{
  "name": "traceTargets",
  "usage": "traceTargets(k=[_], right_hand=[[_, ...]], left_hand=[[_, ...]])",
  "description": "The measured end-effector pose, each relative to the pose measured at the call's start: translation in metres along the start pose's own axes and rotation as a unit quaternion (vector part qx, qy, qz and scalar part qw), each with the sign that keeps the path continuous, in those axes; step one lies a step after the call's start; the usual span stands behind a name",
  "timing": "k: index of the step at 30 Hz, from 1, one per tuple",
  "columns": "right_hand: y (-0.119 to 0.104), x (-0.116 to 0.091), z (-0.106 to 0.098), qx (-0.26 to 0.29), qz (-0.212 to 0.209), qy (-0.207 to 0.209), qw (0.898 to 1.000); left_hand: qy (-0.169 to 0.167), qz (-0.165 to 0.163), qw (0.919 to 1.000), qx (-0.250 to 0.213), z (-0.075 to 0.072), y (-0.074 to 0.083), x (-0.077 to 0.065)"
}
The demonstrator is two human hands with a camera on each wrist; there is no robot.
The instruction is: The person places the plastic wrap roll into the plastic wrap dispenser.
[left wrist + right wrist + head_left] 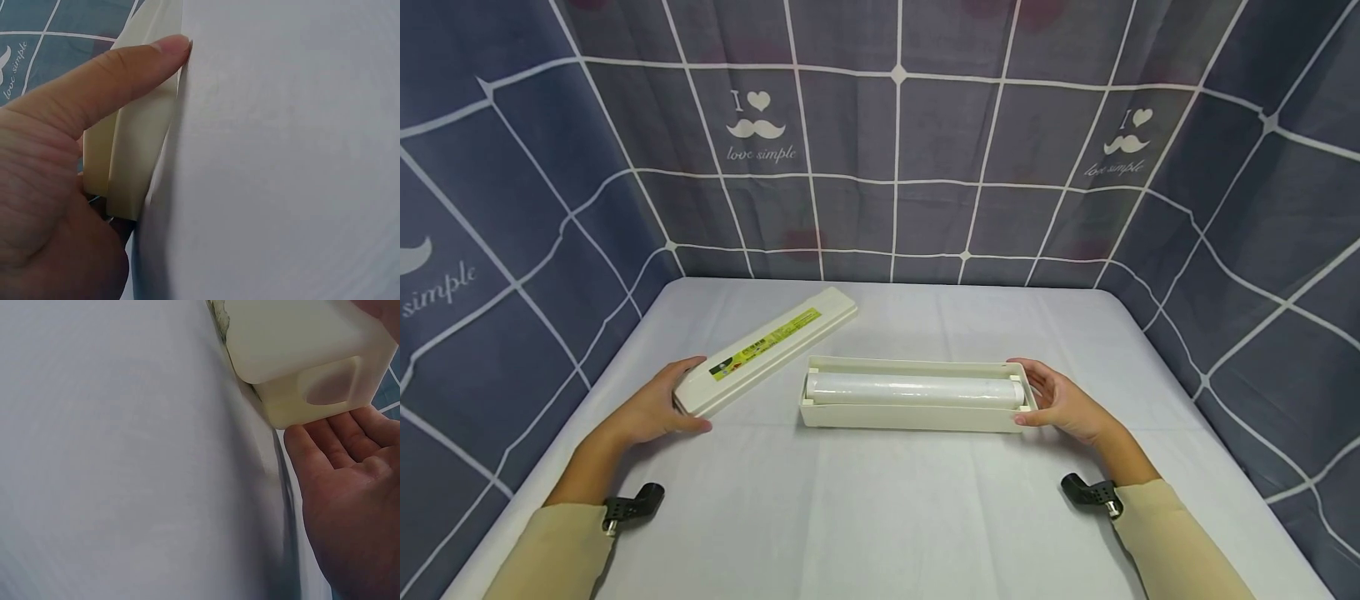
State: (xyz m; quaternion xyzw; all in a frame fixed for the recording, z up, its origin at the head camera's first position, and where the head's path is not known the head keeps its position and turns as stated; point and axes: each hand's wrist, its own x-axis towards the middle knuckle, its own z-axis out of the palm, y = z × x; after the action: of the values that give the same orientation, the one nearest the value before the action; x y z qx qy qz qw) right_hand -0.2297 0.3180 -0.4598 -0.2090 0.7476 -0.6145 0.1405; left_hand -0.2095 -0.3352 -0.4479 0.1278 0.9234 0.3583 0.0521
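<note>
Left hand (658, 406): grips long cream plastic lid (767, 348), slanting to upper centre.
Right hand (1066, 404): grips oblong cream plastic box (910, 418), crosswise, centre.

"I" (736, 101), heart (758, 101), moustache (756, 128), "love simple" (762, 154) on grid cloth (952, 125), lid label (765, 344) illegible

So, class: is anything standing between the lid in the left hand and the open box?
Nothing visible: the head view shows only white tablecloth between the lid, held by the left hand, and the open box.
</note>
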Motion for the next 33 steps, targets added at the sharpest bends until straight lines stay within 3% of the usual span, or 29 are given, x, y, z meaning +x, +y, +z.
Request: traceTargets(k=[17,33], right_hand=[[0.0033,0.0003,-0.002,-0.009,0.004,0.001,1.0],[0.0029,0.0014,-0.0023,0.001,0.003,-0.005,1.0]], left_hand=[[0.021,-0.012,0.9995,0.021,0.0013,-0.0027,0.0006],[0.035,0.006,0.9993,0.008,-0.0015,0.0003,0.0022]])
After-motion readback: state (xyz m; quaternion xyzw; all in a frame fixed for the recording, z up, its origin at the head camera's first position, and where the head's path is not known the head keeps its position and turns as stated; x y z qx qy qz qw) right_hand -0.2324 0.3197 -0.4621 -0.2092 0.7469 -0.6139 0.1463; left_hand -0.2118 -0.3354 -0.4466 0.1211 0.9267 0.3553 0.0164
